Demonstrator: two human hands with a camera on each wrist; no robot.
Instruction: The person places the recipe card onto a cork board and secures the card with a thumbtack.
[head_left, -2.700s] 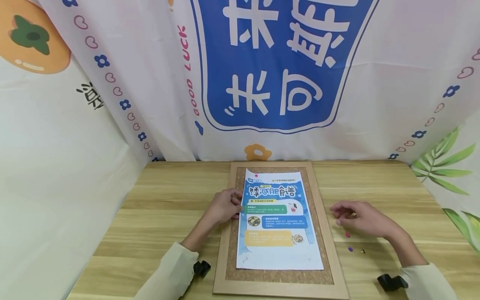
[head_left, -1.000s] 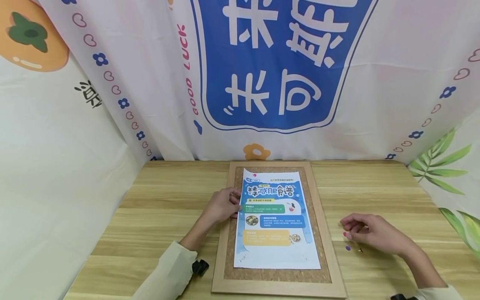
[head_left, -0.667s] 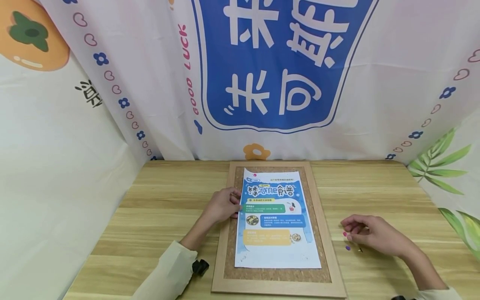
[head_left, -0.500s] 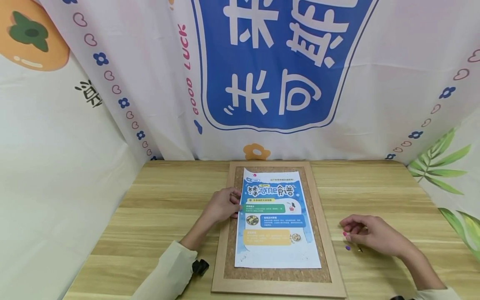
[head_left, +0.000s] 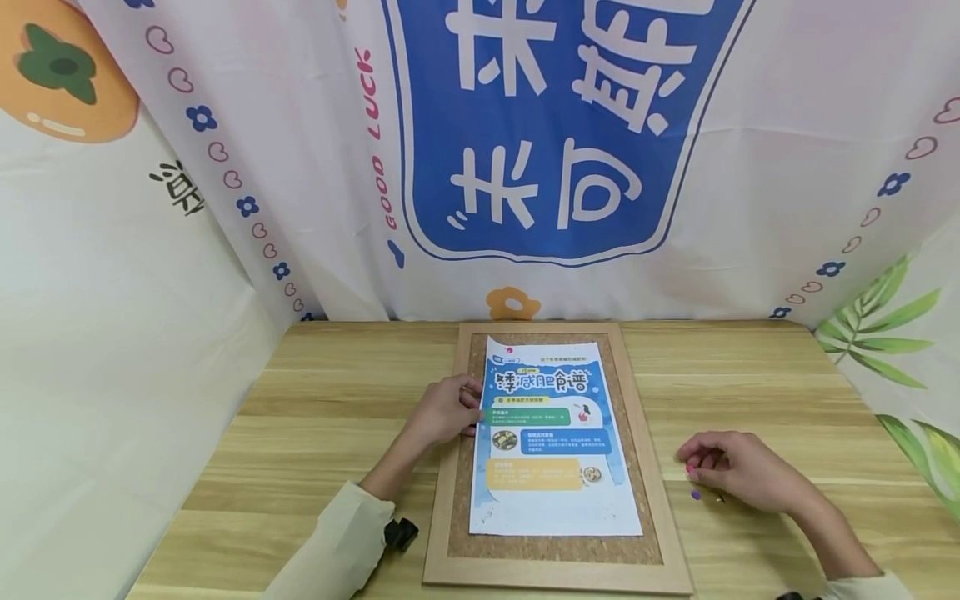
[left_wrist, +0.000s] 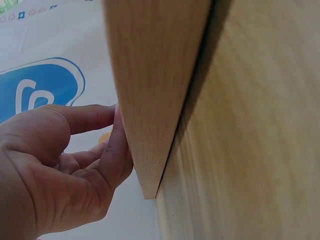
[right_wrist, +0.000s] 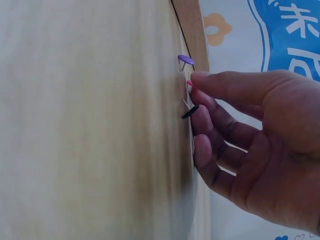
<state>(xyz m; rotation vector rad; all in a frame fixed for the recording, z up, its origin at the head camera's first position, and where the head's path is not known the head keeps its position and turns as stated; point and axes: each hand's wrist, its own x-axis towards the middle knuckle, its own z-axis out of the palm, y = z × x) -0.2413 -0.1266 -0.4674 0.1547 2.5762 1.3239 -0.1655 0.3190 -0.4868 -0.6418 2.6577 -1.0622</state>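
A printed poster lies on a wood-framed corkboard, with a pink thumbtack near its top left corner. My left hand reaches over the board's left frame, its thumb and fingertips pinching the poster's left edge. In the left wrist view the frame hides the poster. Right of the board, my right hand pinches a second pink thumbtack between thumb and forefinger, low over the table. Close by lie a purple thumbtack and a dark-headed thumbtack, both with pins showing.
The wooden table extends on both sides of the board. A printed cloth hangs behind its far edge, and more cloth stands at left and right. Each wrist carries a black device; the left one shows fully.
My right hand has moved toward me and slightly right, down to the loose pink thumbtack, and its fingers have closed on it. My left hand keeps its place at the poster's edge.
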